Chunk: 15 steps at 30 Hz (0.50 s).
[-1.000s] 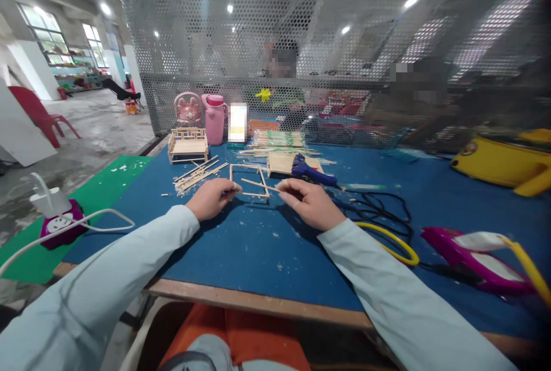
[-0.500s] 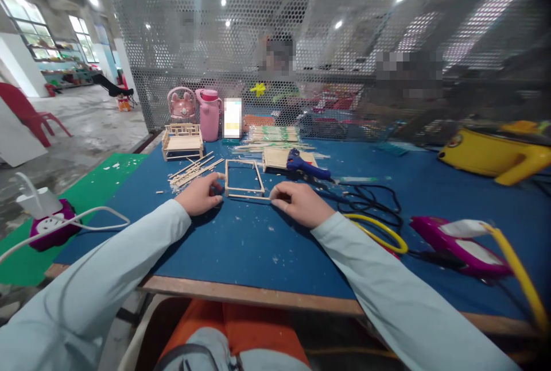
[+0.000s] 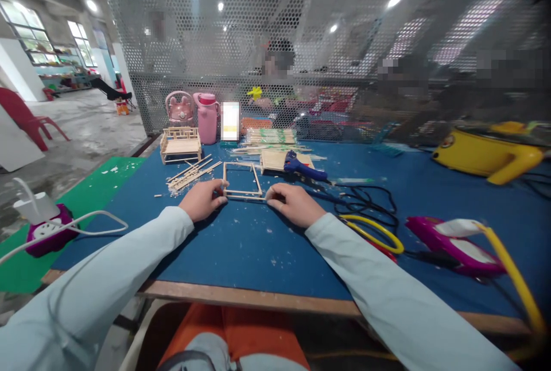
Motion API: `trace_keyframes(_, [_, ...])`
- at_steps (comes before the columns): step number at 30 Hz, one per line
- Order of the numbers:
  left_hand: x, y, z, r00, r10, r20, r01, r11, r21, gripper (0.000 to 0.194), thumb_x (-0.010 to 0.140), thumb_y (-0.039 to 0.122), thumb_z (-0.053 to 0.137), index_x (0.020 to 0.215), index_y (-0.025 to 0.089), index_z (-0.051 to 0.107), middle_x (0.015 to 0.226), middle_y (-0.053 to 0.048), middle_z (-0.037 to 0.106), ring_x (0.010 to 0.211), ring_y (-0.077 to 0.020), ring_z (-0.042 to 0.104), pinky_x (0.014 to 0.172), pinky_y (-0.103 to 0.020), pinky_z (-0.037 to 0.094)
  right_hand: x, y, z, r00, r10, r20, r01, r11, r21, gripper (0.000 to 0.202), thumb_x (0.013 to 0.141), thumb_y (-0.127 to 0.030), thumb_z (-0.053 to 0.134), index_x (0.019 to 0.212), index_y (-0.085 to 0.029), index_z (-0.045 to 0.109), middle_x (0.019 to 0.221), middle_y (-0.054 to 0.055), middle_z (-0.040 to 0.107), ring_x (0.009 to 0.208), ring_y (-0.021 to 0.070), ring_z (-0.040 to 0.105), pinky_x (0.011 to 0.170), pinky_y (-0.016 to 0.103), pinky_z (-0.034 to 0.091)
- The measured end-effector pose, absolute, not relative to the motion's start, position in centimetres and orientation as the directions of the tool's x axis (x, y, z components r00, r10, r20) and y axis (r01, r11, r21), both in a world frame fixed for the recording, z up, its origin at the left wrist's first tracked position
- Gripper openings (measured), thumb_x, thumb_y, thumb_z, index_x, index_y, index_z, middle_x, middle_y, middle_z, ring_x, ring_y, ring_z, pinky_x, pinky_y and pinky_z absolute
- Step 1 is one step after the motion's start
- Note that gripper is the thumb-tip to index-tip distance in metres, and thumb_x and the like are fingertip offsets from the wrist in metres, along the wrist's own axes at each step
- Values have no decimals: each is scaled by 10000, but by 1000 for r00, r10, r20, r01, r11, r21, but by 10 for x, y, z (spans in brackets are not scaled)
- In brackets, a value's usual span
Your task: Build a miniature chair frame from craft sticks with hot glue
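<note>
A small rectangular frame of thin wooden sticks (image 3: 241, 192) stands on the blue tabletop between my hands. My left hand (image 3: 203, 200) is closed at its front left corner, thumb and index finger against the wood. A loose-looking wooden stick (image 3: 252, 198) lies along the frame's front side. My right hand (image 3: 295, 204) pinches that stick's right end, just beyond the frame's front right corner. Whether the stick's left end touches my left thumb is hard to tell. Behind the frame, a blue glue gun (image 3: 303, 167) rests on a flat wooden stick panel (image 3: 271, 161).
Loose sticks (image 3: 191, 174) lie left of the frame, below a miniature wooden bench (image 3: 181, 144). A pink bottle (image 3: 207, 118) and bundled sticks (image 3: 271, 136) stand farther back. Black cables (image 3: 370, 201), a purple power strip (image 3: 456, 247) and a yellow container (image 3: 486, 155) are on the right.
My left hand has moved slightly right and its fingers have closed in on the frame's corner. My right hand keeps its pinch at the stick's end. The camera view has shifted slightly.
</note>
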<state>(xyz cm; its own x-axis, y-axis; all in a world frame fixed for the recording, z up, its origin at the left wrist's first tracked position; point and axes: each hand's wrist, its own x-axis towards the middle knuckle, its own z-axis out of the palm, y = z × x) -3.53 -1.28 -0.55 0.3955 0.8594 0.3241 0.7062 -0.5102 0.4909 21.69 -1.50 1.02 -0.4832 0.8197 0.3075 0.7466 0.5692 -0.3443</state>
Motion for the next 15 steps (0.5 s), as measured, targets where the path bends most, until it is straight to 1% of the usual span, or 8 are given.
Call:
trace_keyframes(5, [-34, -11, -6, 403, 850, 339, 713, -524, 467, 282, 764, 203, 546, 1041, 181, 590, 827, -24, 666, 669, -127, 577, 686, -245, 443, 216, -15, 11, -479, 822, 308, 747, 566, -349, 49, 727, -150, 530, 702, -174, 565, 711, 24, 593, 665, 135, 525, 650, 252, 396])
trace_keyframes(15, [-34, -13, -4, 409, 851, 330, 731, -522, 439, 268, 767, 205, 545, 1029, 185, 601, 840, -31, 673, 706, -144, 588, 700, -257, 442, 215, -14, 10, -482, 815, 321, 735, 576, -357, 57, 732, -150, 521, 704, -176, 564, 730, 28, 595, 690, 142, 529, 664, 262, 403])
